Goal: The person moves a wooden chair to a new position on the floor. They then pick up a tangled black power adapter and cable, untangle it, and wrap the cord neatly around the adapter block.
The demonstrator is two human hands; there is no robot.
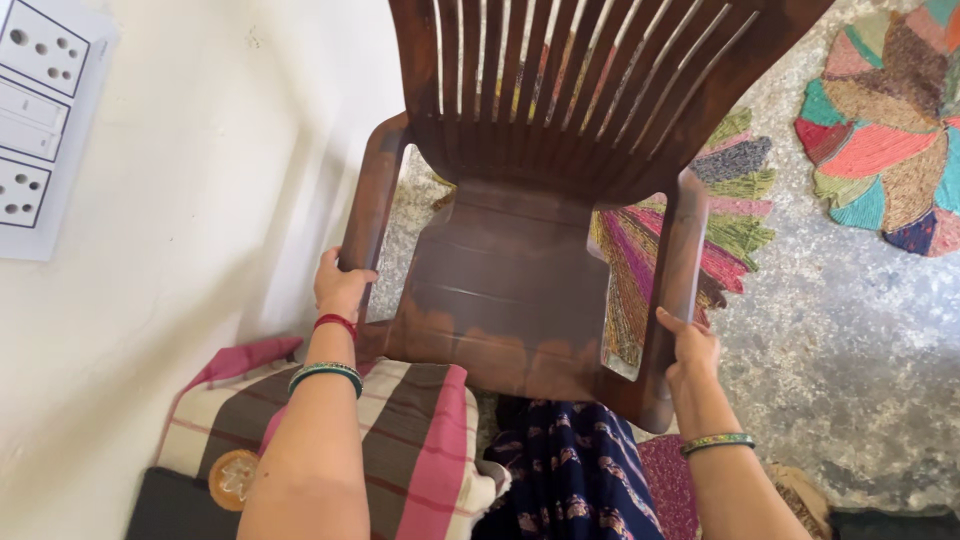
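Chair (530,270) of dark brown plastic fills the middle of the frame, its slatted back toward the top edge and its seat tipped toward the camera, held off the floor by both armrests. The left hand (340,285) is closed around the left armrest at centre left, fingers wrapped over its top; the right hand (688,350) lies flatter against the outer face of the right armrest at lower right, fingers pressed along it rather than curled round, so that grip looks the weaker one. If the chair tilts or swings, that side could slide out and the front edge drop onto the striped pink and brown cloth (410,430) or the dark blue patterned fabric (570,480) just below it. The white wall (180,300) stands close on the left, and a swing that way could knock the armrest against it or toward the switch panel (40,120) at upper left. A leg could also catch the colourful woven mats (880,130) on the speckled floor (850,340).
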